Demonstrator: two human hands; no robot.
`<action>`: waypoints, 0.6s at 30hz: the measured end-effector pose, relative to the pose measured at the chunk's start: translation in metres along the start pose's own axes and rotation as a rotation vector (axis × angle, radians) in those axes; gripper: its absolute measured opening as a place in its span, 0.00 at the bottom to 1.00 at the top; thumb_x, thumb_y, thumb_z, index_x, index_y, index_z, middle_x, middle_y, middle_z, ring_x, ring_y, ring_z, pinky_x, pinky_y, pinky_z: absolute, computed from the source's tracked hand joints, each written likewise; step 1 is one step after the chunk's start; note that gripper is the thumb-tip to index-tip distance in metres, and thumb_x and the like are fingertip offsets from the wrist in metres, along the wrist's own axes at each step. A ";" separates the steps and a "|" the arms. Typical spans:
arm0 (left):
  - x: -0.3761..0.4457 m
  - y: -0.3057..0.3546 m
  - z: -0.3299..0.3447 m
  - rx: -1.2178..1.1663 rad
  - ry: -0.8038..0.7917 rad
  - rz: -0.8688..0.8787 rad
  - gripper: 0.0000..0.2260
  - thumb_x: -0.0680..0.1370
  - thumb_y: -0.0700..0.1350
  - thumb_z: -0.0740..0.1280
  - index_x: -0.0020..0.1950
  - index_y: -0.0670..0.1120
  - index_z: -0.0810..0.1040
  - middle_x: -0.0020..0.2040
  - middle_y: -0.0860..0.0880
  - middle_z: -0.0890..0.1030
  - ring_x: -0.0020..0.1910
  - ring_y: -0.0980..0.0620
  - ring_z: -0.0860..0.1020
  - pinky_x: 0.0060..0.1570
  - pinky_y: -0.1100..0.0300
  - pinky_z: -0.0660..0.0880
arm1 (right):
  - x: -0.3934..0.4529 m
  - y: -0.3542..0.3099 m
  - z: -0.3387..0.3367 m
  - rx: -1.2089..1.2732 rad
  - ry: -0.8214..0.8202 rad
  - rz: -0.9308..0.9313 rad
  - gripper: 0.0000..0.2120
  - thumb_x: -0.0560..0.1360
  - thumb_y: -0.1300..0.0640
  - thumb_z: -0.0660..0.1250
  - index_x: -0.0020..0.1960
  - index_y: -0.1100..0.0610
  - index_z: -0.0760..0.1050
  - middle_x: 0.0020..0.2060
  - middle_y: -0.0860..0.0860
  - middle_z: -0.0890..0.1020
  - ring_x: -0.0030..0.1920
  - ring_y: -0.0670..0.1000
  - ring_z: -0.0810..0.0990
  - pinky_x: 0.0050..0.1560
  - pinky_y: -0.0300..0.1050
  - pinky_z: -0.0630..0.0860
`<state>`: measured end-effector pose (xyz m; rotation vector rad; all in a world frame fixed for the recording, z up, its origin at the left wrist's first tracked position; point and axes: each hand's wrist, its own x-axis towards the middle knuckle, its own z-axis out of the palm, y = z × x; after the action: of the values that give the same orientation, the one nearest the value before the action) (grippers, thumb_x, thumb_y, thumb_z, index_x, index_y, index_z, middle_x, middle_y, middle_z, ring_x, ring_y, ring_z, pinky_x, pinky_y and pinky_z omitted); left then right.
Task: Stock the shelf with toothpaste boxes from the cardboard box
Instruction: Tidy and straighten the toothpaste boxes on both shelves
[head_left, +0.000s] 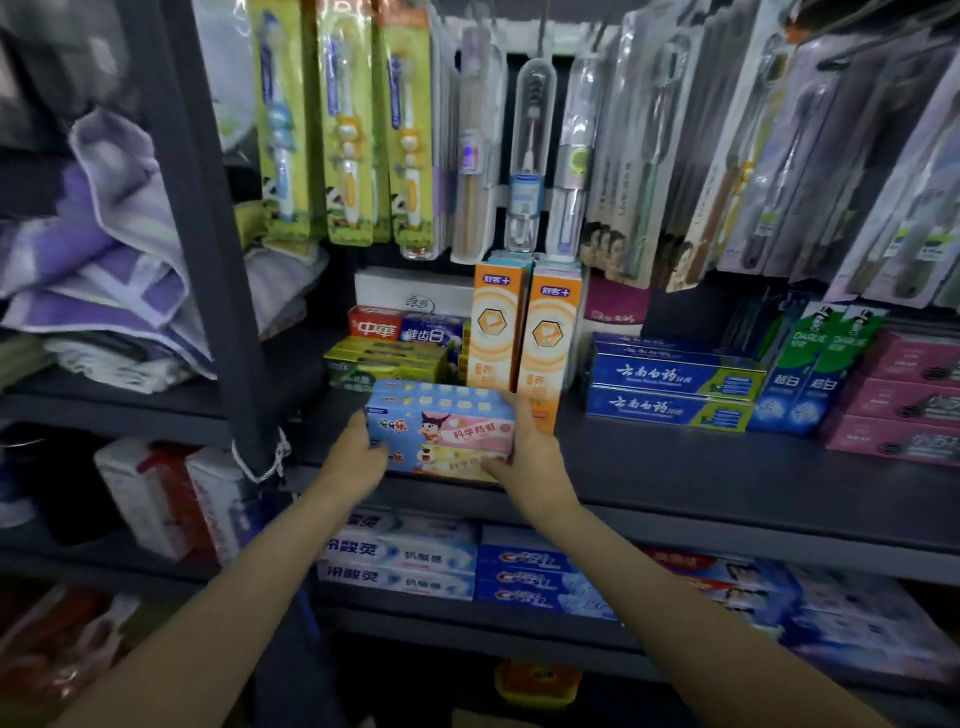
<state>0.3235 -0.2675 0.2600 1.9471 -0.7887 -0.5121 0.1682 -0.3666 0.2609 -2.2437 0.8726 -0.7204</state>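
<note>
Both hands hold a stack of children's toothpaste boxes (441, 431) at the front edge of the dark shelf (675, 467): the left hand (358, 452) has its grip curled on the stack's left end, the right hand (530, 447) on its right end. Just behind stand two upright orange boxes (519, 332), with green boxes (384, 364) to the left and blue boxes (670, 384) to the right. Packaged toothbrushes (343, 124) hang above.

Cartoon toothpaste boxes (441, 428) sit stacked at the shelf (675, 467) front, before two upright boxes (519, 332), between both hands.
</note>
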 end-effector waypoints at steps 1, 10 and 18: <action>0.007 -0.004 -0.006 -0.027 0.032 -0.014 0.23 0.81 0.35 0.56 0.75 0.41 0.55 0.71 0.43 0.64 0.69 0.43 0.64 0.66 0.49 0.65 | 0.007 -0.005 0.011 0.004 0.002 0.000 0.36 0.73 0.64 0.69 0.74 0.51 0.54 0.52 0.57 0.78 0.52 0.57 0.78 0.48 0.49 0.77; 0.025 -0.020 0.002 -0.112 0.340 -0.050 0.32 0.79 0.35 0.59 0.75 0.34 0.42 0.75 0.37 0.49 0.73 0.41 0.58 0.69 0.52 0.61 | 0.062 -0.036 0.066 -0.226 0.017 0.001 0.34 0.74 0.68 0.64 0.74 0.54 0.52 0.54 0.60 0.77 0.53 0.60 0.77 0.47 0.50 0.77; 0.027 -0.020 0.001 -0.011 0.339 0.080 0.30 0.77 0.32 0.59 0.75 0.36 0.48 0.73 0.35 0.54 0.70 0.39 0.62 0.66 0.52 0.64 | 0.081 -0.051 0.079 -0.362 -0.009 0.040 0.33 0.76 0.66 0.63 0.74 0.57 0.49 0.54 0.60 0.78 0.54 0.60 0.79 0.47 0.51 0.76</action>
<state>0.3487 -0.2802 0.2413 1.9154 -0.6397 -0.1308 0.2920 -0.3687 0.2656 -2.5320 1.1143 -0.5686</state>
